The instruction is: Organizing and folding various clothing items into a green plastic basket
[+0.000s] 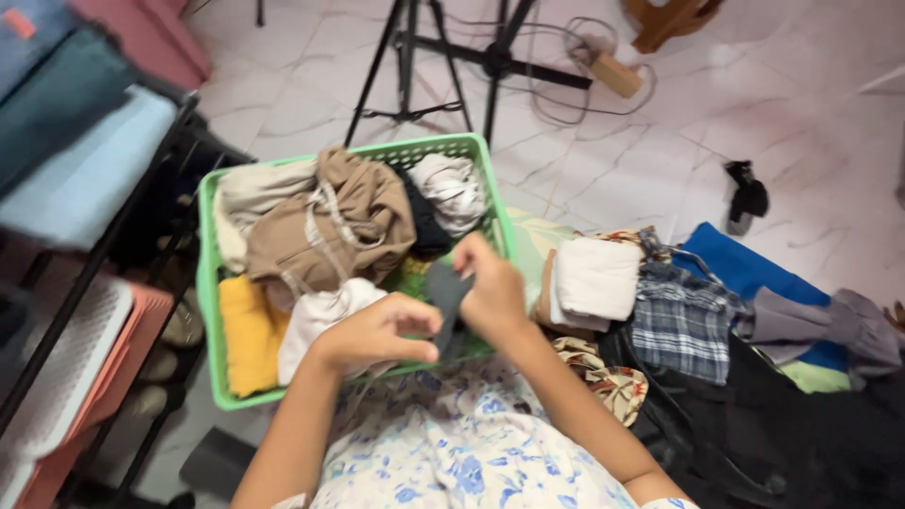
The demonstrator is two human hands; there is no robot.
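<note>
Dark grey cloth point(447, 300), a small narrow piece, held between both hands above the near edge of the green basket point(209, 283). The right hand point(490, 290) pinches its upper part between thumb and fingers; the left hand point(372, 332) closes on its lower part from the side. The cloth hangs roughly upright, partly doubled over; whether it is a sock or another small item cannot be told.

Basket contents, behind the hands: a tan garment point(330, 221) with a pale drawstring on top, a cream piece point(250, 193) at the far left, a yellow cloth point(247, 335) at the near left, a white piece point(320, 316) beside it, a black item point(426, 226) and a white bundle point(452, 188) at the far right. All lie crumpled and unfolded.

To the person's right, on the floor: a folded white cloth point(594, 278), a plaid shirt point(683, 320), a blue cloth point(745, 264), grey fabric point(811, 320) and black fabric point(754, 424). Only the white cloth looks neatly folded.

Progress, as judged: early to middle. The basket stays heaped nearly full, one piece is in hand, and a few pieces lie sorted beside it. A tripod point(443, 57) stands beyond on the tiled floor.
</note>
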